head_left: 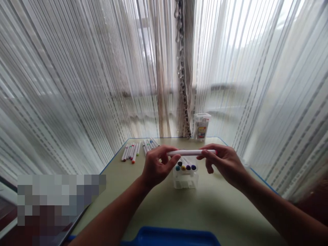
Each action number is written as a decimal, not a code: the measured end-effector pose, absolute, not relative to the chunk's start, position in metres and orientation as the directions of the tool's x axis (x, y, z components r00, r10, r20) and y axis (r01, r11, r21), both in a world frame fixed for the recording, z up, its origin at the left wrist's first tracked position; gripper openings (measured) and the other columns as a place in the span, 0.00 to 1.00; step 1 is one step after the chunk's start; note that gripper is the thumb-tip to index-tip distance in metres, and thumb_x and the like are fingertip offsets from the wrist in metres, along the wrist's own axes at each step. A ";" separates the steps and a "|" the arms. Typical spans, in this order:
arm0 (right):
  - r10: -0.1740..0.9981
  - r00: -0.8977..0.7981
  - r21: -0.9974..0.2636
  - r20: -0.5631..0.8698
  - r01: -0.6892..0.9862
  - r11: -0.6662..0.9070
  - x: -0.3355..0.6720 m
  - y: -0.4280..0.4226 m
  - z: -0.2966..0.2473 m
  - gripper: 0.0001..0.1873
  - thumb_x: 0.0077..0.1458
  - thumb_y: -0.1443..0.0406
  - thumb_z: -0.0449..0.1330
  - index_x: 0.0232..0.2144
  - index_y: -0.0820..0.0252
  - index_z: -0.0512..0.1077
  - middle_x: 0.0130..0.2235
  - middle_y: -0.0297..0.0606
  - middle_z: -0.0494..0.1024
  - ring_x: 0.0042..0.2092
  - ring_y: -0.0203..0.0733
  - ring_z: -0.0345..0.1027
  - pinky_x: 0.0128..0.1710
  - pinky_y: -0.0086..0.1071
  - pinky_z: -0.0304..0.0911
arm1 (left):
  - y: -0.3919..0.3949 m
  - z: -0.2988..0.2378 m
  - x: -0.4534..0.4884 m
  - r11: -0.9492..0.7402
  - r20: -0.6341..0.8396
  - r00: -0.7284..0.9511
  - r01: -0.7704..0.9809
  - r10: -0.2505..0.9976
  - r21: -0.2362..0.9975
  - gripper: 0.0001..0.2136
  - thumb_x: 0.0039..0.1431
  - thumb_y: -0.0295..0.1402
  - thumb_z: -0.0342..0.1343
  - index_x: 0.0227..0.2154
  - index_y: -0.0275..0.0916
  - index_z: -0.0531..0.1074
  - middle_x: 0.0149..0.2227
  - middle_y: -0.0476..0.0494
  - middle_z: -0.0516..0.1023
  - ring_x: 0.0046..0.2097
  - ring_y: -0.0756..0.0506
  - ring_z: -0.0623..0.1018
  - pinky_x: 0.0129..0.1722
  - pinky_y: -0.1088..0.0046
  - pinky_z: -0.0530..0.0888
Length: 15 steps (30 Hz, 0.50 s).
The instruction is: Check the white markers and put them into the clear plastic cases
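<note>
A white marker [188,152] is held level between my two hands above the table. My left hand [160,164] pinches its left end between thumb and fingers. At the other end, where a reddish tip shows, the fingers of my right hand [224,160] are closed on it. Just below and behind it lies a clear plastic case [186,181], its lid open, with several markers [186,167] inside showing dark, teal, yellow and purple ends. My hands and the held marker partly cover the case's far side.
Several loose markers [132,152] lie at the table's far left, with another group [150,143] beside my left hand. A closed clear container [202,127] stands at the back edge. A blue tray-like object [176,237] is at the near edge. String curtains [84,68] hang behind the table [153,208].
</note>
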State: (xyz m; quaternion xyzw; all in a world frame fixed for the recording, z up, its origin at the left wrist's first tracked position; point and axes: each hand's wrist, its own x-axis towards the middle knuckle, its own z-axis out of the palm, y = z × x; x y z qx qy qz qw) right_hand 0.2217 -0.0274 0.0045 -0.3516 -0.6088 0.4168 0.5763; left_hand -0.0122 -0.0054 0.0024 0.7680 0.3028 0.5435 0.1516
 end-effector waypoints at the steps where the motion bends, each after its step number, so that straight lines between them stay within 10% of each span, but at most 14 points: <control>1: 0.911 -0.092 -0.916 0.401 -0.055 0.398 0.221 -0.028 0.005 0.16 0.52 0.55 0.70 0.34 0.63 0.79 0.28 0.41 0.82 0.18 0.33 0.66 0.17 0.28 0.64 | -0.005 0.003 -0.012 -0.771 0.742 0.228 0.294 0.630 0.564 0.09 0.58 0.36 0.63 0.36 0.35 0.80 0.25 0.47 0.77 0.23 0.53 0.69 0.23 0.79 0.68; 15: 0.950 -0.033 -0.949 0.311 -0.073 0.308 0.228 -0.021 -0.005 0.19 0.46 0.54 0.73 0.36 0.61 0.81 0.22 0.36 0.76 0.19 0.34 0.64 0.18 0.28 0.60 | -0.003 -0.004 -0.010 -0.737 0.716 0.182 0.239 0.674 0.633 0.13 0.58 0.42 0.62 0.35 0.35 0.78 0.21 0.50 0.72 0.21 0.54 0.67 0.22 0.79 0.65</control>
